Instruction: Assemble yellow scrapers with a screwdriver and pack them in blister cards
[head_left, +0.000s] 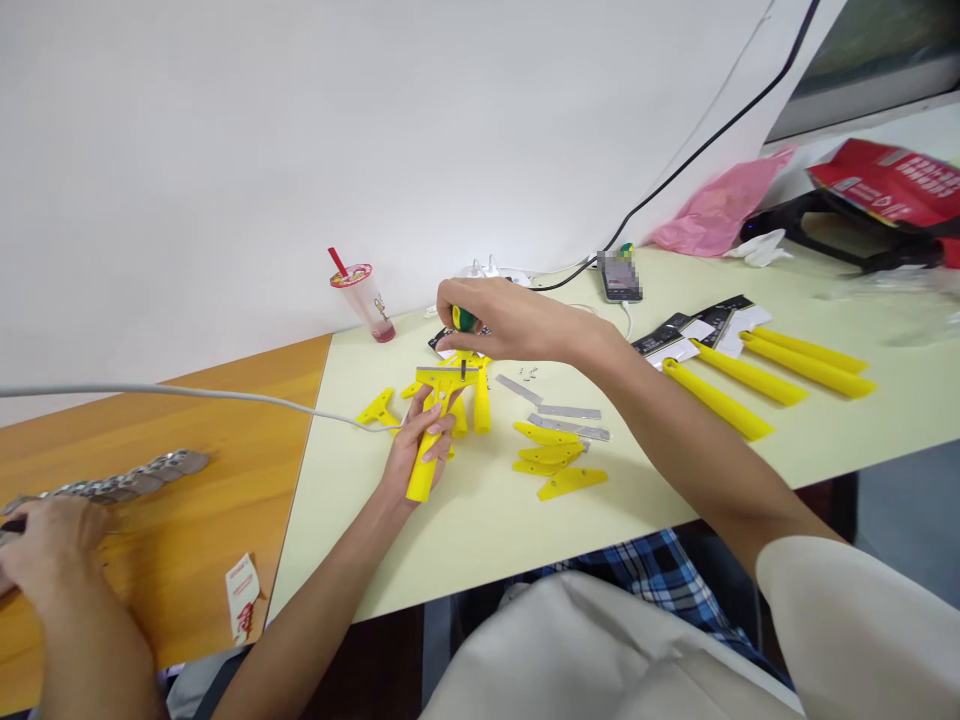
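Observation:
My left hand [420,438] is closed round the handle of a yellow scraper [429,462], held tilted above the table. A metal strip lies along the scraper's wide head. Above that head, my right hand [487,315] grips a screwdriver [463,319] with a green and yellow handle, its shaft pointing down at the head. Behind and beside my left hand lie more yellow scraper parts [379,408]. Right of them are several grey blades [568,411], a few small screws [529,374] and several yellow blade covers [573,484].
Finished-looking yellow scrapers [750,372] with black and white cards lie at the right. A phone [619,277], a cup with a red straw [367,302] and a pink bag [720,210] stand along the back. At left, a co-worker's hand [56,545] rests near metal pieces [142,478]. A grey cable [187,392] crosses the left.

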